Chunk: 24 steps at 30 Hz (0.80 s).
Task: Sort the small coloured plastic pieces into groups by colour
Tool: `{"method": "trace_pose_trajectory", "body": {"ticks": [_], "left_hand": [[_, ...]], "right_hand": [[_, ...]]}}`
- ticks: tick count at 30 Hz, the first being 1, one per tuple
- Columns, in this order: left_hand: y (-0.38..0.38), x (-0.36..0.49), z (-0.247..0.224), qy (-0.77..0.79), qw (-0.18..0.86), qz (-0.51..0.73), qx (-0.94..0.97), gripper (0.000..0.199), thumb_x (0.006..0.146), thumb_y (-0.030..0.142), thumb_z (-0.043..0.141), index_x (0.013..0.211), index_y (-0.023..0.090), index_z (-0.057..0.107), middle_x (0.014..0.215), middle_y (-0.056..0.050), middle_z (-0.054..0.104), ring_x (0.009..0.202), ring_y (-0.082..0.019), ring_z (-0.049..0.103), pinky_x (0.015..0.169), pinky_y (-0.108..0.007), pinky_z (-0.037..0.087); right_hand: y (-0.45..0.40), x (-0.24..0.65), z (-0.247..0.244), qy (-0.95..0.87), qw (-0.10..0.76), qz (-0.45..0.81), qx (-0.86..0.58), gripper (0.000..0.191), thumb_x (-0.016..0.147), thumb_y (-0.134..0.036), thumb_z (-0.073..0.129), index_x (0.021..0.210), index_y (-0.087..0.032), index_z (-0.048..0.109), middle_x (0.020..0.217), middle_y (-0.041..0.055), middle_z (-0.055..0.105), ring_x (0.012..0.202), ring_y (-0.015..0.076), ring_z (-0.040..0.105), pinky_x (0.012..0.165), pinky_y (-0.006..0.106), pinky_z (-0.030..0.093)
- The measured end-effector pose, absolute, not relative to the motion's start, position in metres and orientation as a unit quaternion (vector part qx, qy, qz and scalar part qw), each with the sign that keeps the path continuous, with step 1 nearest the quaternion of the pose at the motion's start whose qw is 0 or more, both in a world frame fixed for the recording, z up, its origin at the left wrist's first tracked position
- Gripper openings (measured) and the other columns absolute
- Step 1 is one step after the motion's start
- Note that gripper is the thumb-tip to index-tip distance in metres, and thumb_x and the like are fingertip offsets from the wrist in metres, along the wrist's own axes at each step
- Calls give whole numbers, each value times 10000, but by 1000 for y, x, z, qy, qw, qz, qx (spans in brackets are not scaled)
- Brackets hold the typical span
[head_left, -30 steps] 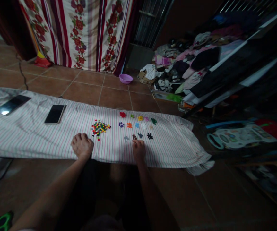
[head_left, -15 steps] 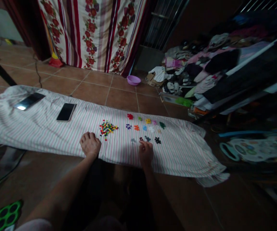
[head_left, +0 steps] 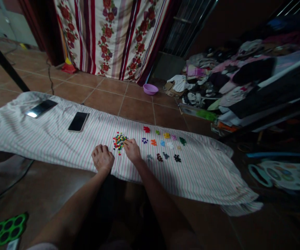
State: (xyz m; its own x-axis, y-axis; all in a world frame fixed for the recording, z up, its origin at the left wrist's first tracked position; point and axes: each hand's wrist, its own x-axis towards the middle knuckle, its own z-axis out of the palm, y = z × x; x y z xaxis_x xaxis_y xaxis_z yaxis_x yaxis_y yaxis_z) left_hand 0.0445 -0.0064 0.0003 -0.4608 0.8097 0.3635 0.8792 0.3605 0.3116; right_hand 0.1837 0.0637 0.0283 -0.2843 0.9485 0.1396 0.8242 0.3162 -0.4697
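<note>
A mixed pile of small coloured pieces [head_left: 119, 140] lies on a striped cloth [head_left: 82, 149]. My right hand [head_left: 132, 150] is at the pile's right edge, thumb and fingertips pinched together; what is between them is too small to make out. Beside the pile, nearer to me, my left hand [head_left: 103, 158] rests palm down on the cloth, fingers apart and holding nothing. Small single-colour groups lie to the right, among them red pieces [head_left: 146, 129], orange pieces [head_left: 153, 142], yellow pieces [head_left: 166, 135], brown pieces [head_left: 159, 157] and black pieces [head_left: 177, 158].
Two phones, a near one [head_left: 78, 122] and a far one [head_left: 41, 108], lie on the cloth's left part. Beyond it, a purple basin [head_left: 150, 89] stands on the tiled floor. A clothes heap [head_left: 204, 76] is at the right, a green-rimmed tray [head_left: 5, 229] at lower left.
My right hand has moved left from the brown pieces to the mixed pile. My left hand stays on the cloth. The whole view has shifted slightly.
</note>
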Motion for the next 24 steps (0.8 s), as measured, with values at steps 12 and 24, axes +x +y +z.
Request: {"method": "trace_pose_trajectory", "body": {"ticks": [12,24], "left_hand": [[-7,45,3,-822,70,-240,-511,207,807,223,473,968,162,588,1145,-127,562,1111,-277,463,928,-413,342],[-7,45,4,-823,58,-237,-514,216,813,229,459,970,160,591,1152,-135,554,1134,-281,447,946,-426,333]], "right_hand": [[75,166,35,-795,52,149,-585,299,931,-221,427,1137,-272,637,1123,50,578,969,156,583,841,255,442],[72,169,35,-803,85,164,-567,282,899,-208,462,1081,-264,671,1101,51,594,991,166,575,858,267,453]]}}
